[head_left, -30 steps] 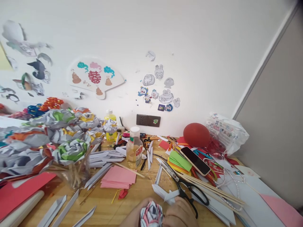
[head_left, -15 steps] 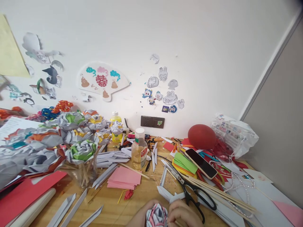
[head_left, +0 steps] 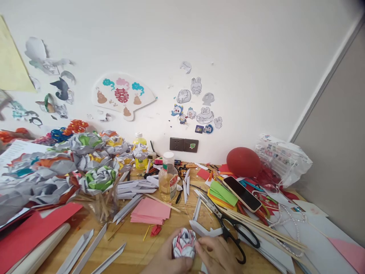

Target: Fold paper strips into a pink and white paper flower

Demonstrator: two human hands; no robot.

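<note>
At the bottom centre of the head view, my left hand point(head_left: 168, 255) wraps round a small paper flower point(head_left: 184, 243) of white and pink folded petals. My right hand point(head_left: 215, 253) comes in from the right, its fingertips touching the flower's right side with the fingers bent. Whether those fingertips pinch a petal is hard to see. Black-handled scissors point(head_left: 228, 224) lie just right of my right hand. Folded white paper strips point(head_left: 203, 228) lie beyond it, and a stack of pink paper squares point(head_left: 151, 211) sits ahead to the left.
Many finished paper flowers point(head_left: 99, 179) crowd the left, some in a clear cup. A bottle of pale liquid point(head_left: 168, 182) stands at centre. To the right are green paper squares point(head_left: 224, 193), a phone point(head_left: 242, 193), wooden sticks point(head_left: 270, 232) and a red balloon point(head_left: 243, 161).
Both hands have risen a little further into view with the flower, which has shifted slightly left and up. My right fingers still sit at its right side.
</note>
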